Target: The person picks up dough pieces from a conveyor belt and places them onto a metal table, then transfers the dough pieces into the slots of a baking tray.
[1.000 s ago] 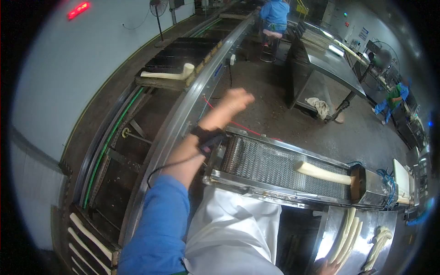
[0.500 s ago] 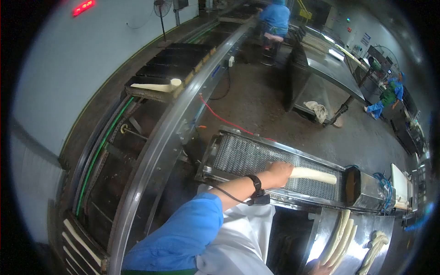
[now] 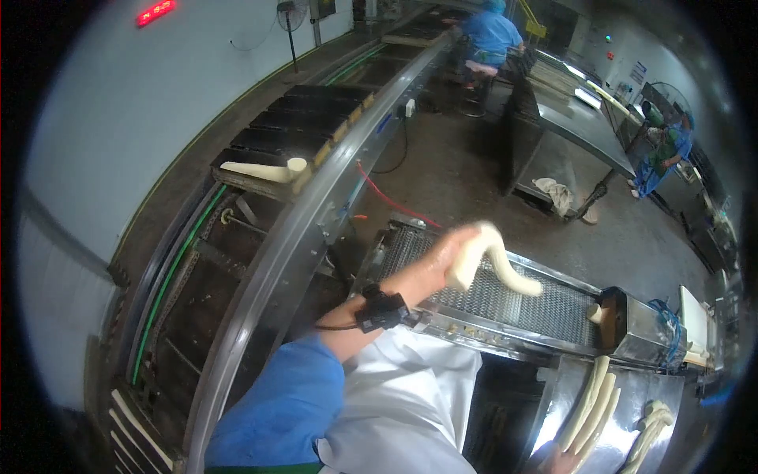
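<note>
A soft rope of pale dough (image 3: 505, 272) hangs bent from my left hand (image 3: 452, 257), whose fingers are closed around its near part, above the mesh conveyor (image 3: 407, 249). Its far end droops toward the right over the belt. Down at the bottom edge, my right hand (image 3: 559, 460) is partly cut off and blurred; its fingers lie stretched against the lower ends of several dough strips (image 3: 591, 411) set side by side on a steel table (image 3: 632, 379). A twisted dough piece (image 3: 651, 434) lies to their right.
Another dough end (image 3: 594, 313) shows at the conveyor's outlet housing (image 3: 643, 328). On the left, a rail line (image 3: 260, 292) carries dark trays (image 3: 276, 142), one with a dough piece (image 3: 264, 171). Two people in blue (image 3: 485, 39) work farther back, near a large steel table (image 3: 576, 126).
My left hand has lifted the dough rope off the mesh belt, up and leftward, and the rope has bent. Another dough end has appeared at the outlet. My right hand has stayed by the strips.
</note>
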The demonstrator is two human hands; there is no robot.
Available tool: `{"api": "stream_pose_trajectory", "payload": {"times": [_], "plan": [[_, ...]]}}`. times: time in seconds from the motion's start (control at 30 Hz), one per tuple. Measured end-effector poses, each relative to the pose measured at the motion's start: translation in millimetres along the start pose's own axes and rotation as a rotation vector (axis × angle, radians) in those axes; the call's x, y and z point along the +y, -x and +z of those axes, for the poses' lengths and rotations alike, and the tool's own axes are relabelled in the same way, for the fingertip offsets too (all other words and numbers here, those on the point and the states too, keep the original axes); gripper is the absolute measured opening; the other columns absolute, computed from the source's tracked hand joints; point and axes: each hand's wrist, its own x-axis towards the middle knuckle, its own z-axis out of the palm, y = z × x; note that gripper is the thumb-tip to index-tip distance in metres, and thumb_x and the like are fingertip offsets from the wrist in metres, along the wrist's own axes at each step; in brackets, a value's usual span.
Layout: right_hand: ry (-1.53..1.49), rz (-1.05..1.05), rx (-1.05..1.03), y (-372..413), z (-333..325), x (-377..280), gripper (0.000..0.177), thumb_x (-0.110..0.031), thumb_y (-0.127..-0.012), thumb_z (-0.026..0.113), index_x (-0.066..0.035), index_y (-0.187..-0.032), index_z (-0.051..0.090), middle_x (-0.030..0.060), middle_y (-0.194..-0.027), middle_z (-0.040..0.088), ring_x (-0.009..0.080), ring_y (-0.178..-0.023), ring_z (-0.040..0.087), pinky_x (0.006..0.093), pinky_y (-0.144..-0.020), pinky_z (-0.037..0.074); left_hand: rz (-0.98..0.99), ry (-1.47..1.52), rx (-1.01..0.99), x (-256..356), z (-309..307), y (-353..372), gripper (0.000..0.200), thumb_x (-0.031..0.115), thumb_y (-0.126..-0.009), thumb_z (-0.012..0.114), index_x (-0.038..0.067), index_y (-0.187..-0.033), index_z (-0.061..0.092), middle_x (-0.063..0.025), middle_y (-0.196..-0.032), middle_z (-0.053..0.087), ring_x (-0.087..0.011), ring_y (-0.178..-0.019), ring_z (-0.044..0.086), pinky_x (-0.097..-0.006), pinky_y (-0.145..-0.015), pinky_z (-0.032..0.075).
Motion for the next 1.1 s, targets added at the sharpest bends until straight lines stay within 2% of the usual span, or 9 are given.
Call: {"api": "stream_pose_trajectory", "payload": {"times": [0.27, 0.53, 0.67, 0.8, 0.9, 0.97, 1.0, 1.07, 1.1], "plan": [[0.147, 0.123, -0.104, -1.8, 6.3, -2.2, 0.095, -0.057, -0.077, 0.069, 0.010, -0.136, 0.037, 0.0312, -0.116, 0.059, 0.0398, -0.096, 0.062, 0.0438, -0.085, 0.049, 1.080, -0.411, 0.142, 137.0, -5.0, 47.3, 0.037, 0.027, -0.089, 0.064, 0.000, -0.114, 0.062, -0.0067, -0.101, 0.066, -0.0145, -0.091, 0.060, -0.0292, -0.080, 0.047], [-0.044, 0.123, -0.153, -15.0, 18.4, -22.2, 0.082, -0.054, -0.080, 0.066, 0.008, -0.128, 0.044, 0.0283, -0.110, 0.061, 0.0370, -0.090, 0.064, 0.0417, -0.078, 0.052, 0.822, -0.580, 1.215, 235.3, -245.5, 92.8, 0.068, 0.028, -0.083, 0.069, -0.011, -0.133, 0.042, -0.0239, -0.126, 0.054, -0.0313, -0.110, 0.057, -0.0357, -0.092, 0.045], [-0.536, 0.103, -0.165, -56.9, 28.5, -72.0, 0.075, -0.052, -0.082, 0.065, 0.007, -0.124, 0.047, 0.0268, -0.107, 0.062, 0.0356, -0.086, 0.065, 0.0406, -0.075, 0.054, 0.838, -0.224, 1.122, 237.8, -258.3, 129.3, 0.079, 0.024, -0.080, 0.071, -0.010, -0.140, 0.032, -0.0243, -0.135, 0.045, -0.0330, -0.119, 0.052, -0.0371, -0.096, 0.044], [-0.965, 0.098, -0.248, -100.5, 20.3, -161.9, 0.069, -0.050, -0.083, 0.064, 0.006, -0.120, 0.050, 0.0253, -0.104, 0.063, 0.0342, -0.083, 0.066, 0.0396, -0.071, 0.056, 0.851, -0.739, 1.325, 237.9, -275.0, 140.8, 0.083, 0.022, -0.075, 0.072, -0.009, -0.141, 0.031, -0.0258, -0.136, 0.044, -0.0349, -0.129, 0.042, -0.0380, -0.102, 0.038], [-1.148, 0.056, -0.339, -115.2, 8.5, -221.8, 0.065, -0.049, -0.084, 0.063, 0.006, -0.117, 0.052, 0.0242, -0.102, 0.064, 0.0331, -0.081, 0.067, 0.0388, -0.068, 0.057, 0.878, -0.234, 1.077, 226.4, -292.6, 166.6, 0.079, 0.021, -0.073, 0.072, -0.007, -0.139, 0.036, -0.0258, -0.135, 0.044, -0.0360, -0.123, 0.046, -0.0363, -0.100, 0.039], [-1.232, 0.009, -0.385, -126.8, -8.6, -256.7, 0.062, -0.048, -0.085, 0.062, 0.005, -0.115, 0.054, 0.0234, -0.101, 0.064, 0.0324, -0.079, 0.067, 0.0383, -0.067, 0.058, 0.712, -1.494, 0.918, 213.6, -337.3, 196.1, 0.077, 0.018, -0.074, 0.071, -0.002, -0.139, 0.037, -0.0226, -0.130, 0.047, -0.0342, -0.114, 0.051, -0.0371, -0.097, 0.040], [-1.282, -0.023, -0.404, -135.4, -23.2, -277.8, 0.060, -0.048, -0.086, 0.062, 0.005, -0.114, 0.055, 0.0230, -0.100, 0.065, 0.0321, -0.078, 0.067, 0.0380, -0.066, 0.058, 0.713, -1.488, 0.926, 219.1, -339.6, 196.9, 0.077, 0.018, -0.074, 0.071, -0.002, -0.139, 0.037, -0.0226, -0.130, 0.047, -0.0342, -0.114, 0.051, -0.0371, -0.097, 0.040], [-1.378, -0.107, -0.441, -153.1, -56.8, -324.5, 0.058, -0.047, -0.086, 0.061, 0.004, -0.112, 0.056, 0.0223, -0.099, 0.065, 0.0313, -0.077, 0.068, 0.0375, -0.064, 0.059, 0.795, 0.084, 0.995, 233.3, -336.1, 192.4, 0.072, 0.013, -0.073, 0.070, 0.001, -0.137, 0.039, -0.0195, -0.126, 0.050, -0.0324, -0.108, 0.053, -0.0387, -0.096, 0.041], [-1.430, -0.153, -0.474, -159.4, -74.9, -348.3, 0.056, -0.046, -0.087, 0.061, 0.004, -0.111, 0.057, 0.0219, -0.098, 0.065, 0.0310, -0.076, 0.068, 0.0372, -0.063, 0.059, 0.797, 0.090, 1.003, 231.1, -330.6, 196.7, 0.072, 0.013, -0.073, 0.070, 0.001, -0.137, 0.039, -0.0195, -0.126, 0.050, -0.0324, -0.108, 0.053, -0.0387, -0.096, 0.041]]}}
